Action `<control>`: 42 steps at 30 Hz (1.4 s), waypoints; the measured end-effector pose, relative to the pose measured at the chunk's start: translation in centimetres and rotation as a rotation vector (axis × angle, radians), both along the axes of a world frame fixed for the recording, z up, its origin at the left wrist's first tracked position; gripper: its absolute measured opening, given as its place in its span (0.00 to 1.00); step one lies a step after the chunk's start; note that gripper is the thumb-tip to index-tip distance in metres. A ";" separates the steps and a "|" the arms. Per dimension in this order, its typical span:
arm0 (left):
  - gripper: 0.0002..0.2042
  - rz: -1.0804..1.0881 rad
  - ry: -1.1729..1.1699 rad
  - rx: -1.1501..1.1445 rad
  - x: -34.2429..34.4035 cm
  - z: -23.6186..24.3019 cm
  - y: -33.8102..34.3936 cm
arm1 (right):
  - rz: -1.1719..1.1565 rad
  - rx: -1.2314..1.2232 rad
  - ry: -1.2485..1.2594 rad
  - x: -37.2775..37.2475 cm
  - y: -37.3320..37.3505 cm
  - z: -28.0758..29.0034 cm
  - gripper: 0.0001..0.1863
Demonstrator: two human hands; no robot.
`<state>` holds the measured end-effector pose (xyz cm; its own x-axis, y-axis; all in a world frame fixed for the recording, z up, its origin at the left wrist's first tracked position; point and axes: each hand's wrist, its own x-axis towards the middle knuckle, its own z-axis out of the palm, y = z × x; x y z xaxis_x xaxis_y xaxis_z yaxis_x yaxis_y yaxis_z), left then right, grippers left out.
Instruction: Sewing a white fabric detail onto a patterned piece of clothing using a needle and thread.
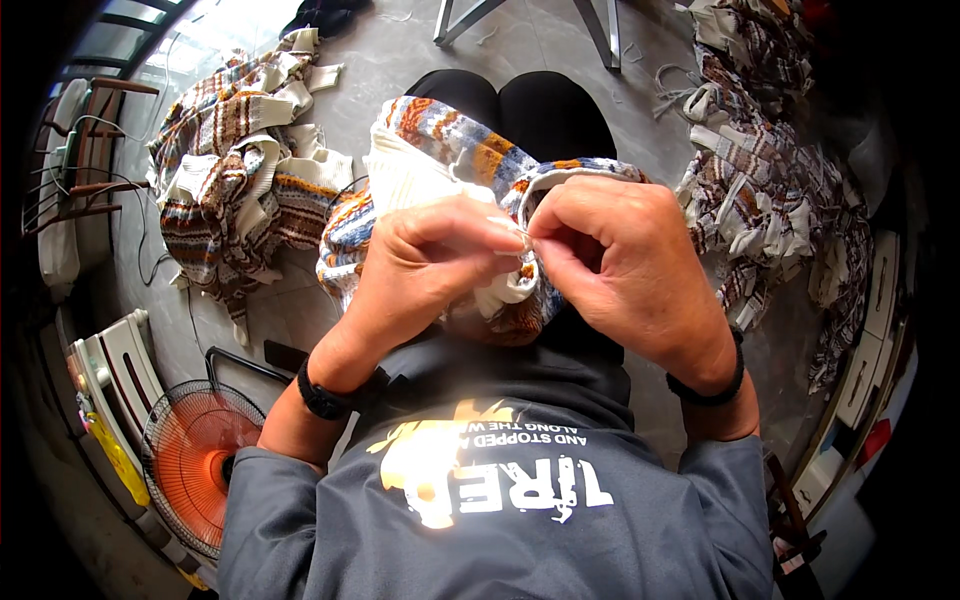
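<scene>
the left hand [425, 265] and the right hand [620, 260] meet over the person's lap, both curled tight with thumbs and forefingers pinched on the same patch of a knitted garment [450, 150]. between the fingertips shows a thin pale strand or small tool [518, 236]; which of the two cannot be told at this size. the garment is striped in orange, blue, brown and cream, with a cream ribbed edge, and it lies draped across the person's black-clad knees [545, 110], bunched up under both hands and hanging down toward the grey shirt [520, 500]. each wrist wears a black band [322, 398], the other one on the right wrist.

to the person's left, on the grey floor [390, 60], lies a pile of similar knitted pieces [245, 170] in brown, cream and orange stripes. to the right a second, longer heap of patterned pieces [770, 190] runs along the floor, well apart from the lap. at lower left stands an orange fan [195, 460] in a wire cage, near a pale slatted rack [120, 370]. ahead of the knees, the metal legs of a stand [600, 25] rest on the floor.
</scene>
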<state>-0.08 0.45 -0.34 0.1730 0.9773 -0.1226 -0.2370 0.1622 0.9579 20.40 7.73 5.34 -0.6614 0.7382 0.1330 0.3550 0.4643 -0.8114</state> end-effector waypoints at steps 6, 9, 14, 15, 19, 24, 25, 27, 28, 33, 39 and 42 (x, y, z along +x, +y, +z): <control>0.09 0.008 0.014 0.007 0.0 0.0 0.0 | 0.002 -0.007 -0.027 0.1 0.0 0.3 0.03; 0.09 0.009 -0.012 0.005 0.1 0.1 0.0 | 0.005 -0.012 -0.034 0.1 0.0 0.4 0.03; 0.09 0.013 -0.002 0.004 0.1 0.1 0.0 | 0.012 0.028 -0.042 0.0 0.0 0.3 0.03; 0.09 0.013 -0.001 0.007 0.1 0.1 -0.1 | 0.015 0.016 -0.028 -0.1 0.1 0.2 0.03; 0.09 0.016 -0.009 0.000 0.1 0.0 -0.1 | 0.015 0.029 -0.039 -0.1 0.1 0.2 0.03; 0.09 0.021 -0.003 0.002 0.1 -0.1 -0.2 | 0.005 0.036 -0.034 -0.2 0.0 0.1 0.03; 0.09 0.024 0.006 0.005 0.1 -0.1 -0.2 | 0.003 0.034 -0.033 -0.2 0.0 0.0 0.03; 0.09 0.026 0.013 0.010 0.1 -0.1 -0.2 | 0.001 0.032 -0.028 -0.2 0.0 0.0 0.03; 0.09 0.027 0.018 0.017 0.1 -0.1 -0.2 | 0.001 0.032 -0.025 -0.3 0.0 0.0 0.03; 0.09 0.022 0.007 0.011 0.1 -0.1 -0.2 | 0.004 0.014 -0.035 -0.1 0.0 0.4 0.03; 0.09 0.017 0.014 0.012 0.1 0.0 -0.2 | -0.005 -0.005 -0.030 -0.1 -0.2 0.5 0.03; 0.10 0.021 0.013 0.012 0.1 -0.1 -0.2 | -0.002 0.002 -0.027 -0.1 -0.1 0.3 0.03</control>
